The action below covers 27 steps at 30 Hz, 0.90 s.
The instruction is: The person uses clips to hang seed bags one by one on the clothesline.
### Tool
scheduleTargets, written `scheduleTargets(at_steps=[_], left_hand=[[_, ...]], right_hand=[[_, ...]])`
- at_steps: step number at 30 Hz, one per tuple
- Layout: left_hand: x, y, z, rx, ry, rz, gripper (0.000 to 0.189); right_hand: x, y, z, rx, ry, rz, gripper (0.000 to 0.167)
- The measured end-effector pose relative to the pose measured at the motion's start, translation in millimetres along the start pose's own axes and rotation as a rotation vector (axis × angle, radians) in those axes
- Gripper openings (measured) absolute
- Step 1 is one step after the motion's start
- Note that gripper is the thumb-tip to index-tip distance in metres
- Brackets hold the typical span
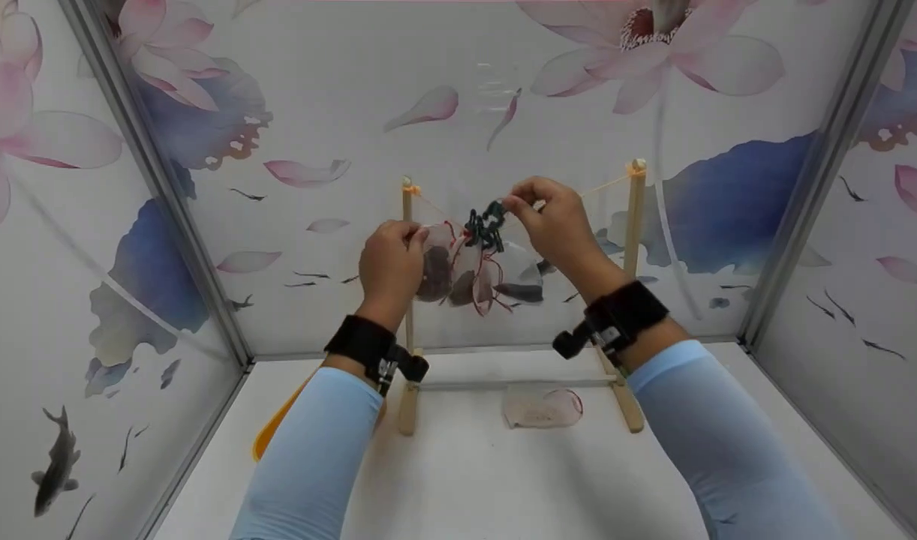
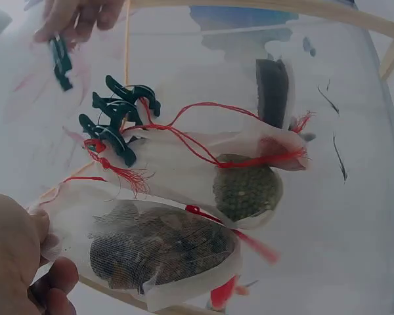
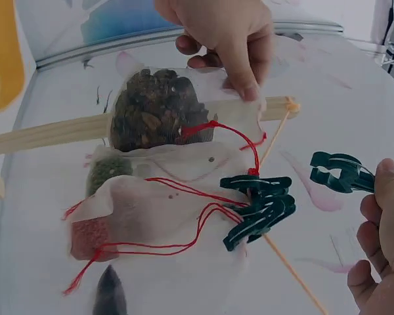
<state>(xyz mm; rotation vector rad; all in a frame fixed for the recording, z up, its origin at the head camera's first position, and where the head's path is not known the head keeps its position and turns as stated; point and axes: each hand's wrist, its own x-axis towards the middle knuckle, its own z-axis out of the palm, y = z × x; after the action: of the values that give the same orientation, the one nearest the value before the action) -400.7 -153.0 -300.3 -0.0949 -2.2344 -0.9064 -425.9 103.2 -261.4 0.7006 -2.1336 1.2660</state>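
Observation:
My left hand [image 1: 391, 262] pinches the top edge of a white gauze drawstring bag [image 2: 164, 246] that holds dark, chunky pieces. Between thumb and fingers, my right hand [image 1: 556, 221] grips a dark green clip [image 3: 341, 172], held apart from the bags. On an orange cord [image 3: 292, 279], several green clips [image 3: 259, 203] sit bunched together. Other gauze bags [image 3: 164, 207] hang from them, with greenish and reddish contents and red drawstrings. The left hand's bag is at the left of this group in the head view, close beside the cord.
Two wooden posts, left [image 1: 407, 300] and right [image 1: 635, 225], carry the cord between their tops. Another gauze bag [image 1: 530, 409] lies on the white table [image 1: 473, 480] inside the stand's base. A yellow-orange object [image 1: 275, 431] is partly hidden behind the left forearm. Flower-printed panels [image 1: 338, 90] enclose the space.

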Motion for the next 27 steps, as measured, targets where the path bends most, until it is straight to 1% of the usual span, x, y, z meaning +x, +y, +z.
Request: scheduleTargets(at_steps=[2,5,8,11,14,17,20,23,25,27], left_hand=[[5.5,7.5,4.3,-0.004,-0.028,0.003,0.026],[9.7,16.3,9.8,-0.016,-0.053,-0.007,0.025],[10.3,20.2,14.1,-0.013,-0.065,-0.017,0.025],[9.9,20.5,17.9,-0.022,-0.076,-0.022,0.025],[9.7,18.7,20.5,-0.056,-0.081,-0.023,0.024],[8.9,15.5,21.4,-0.09,-0.084,-0.033,0.023],[6.8,11.5,21.7,-0.112,-0.099,-0.045,0.024],[3.3,5.7,21.7,-0.111,-0.119,-0.051,0.025],[-0.1,0.0,20.8,-0.118,-0.134,-0.048,0.027],[-4.7,-7.0,18.0,-0.136,-0.145,-0.043,0.029]], right_hand=[[14.2,-5.0,8.9,-0.042,-0.03,-0.004,0.027],[27.5,-7.1,21.9,-0.087,-0.064,0.008,0.028],[33.2,-5.1,32.6,-0.119,-0.077,0.04,0.027],[34.0,-3.7,40.7,-0.142,-0.096,0.084,0.025],[33.5,-4.3,47.2,-0.161,-0.136,0.107,0.023],[31.7,-5.6,51.8,-0.183,-0.187,0.108,0.024],[29.6,-5.9,52.3,-0.227,-0.243,0.098,0.031],[26.0,-4.7,48.1,-0.271,-0.302,0.088,0.045],[21.5,-2.1,43.3,-0.272,-0.314,0.076,0.053],[12.3,2.0,36.4,-0.246,-0.283,0.055,0.054]])
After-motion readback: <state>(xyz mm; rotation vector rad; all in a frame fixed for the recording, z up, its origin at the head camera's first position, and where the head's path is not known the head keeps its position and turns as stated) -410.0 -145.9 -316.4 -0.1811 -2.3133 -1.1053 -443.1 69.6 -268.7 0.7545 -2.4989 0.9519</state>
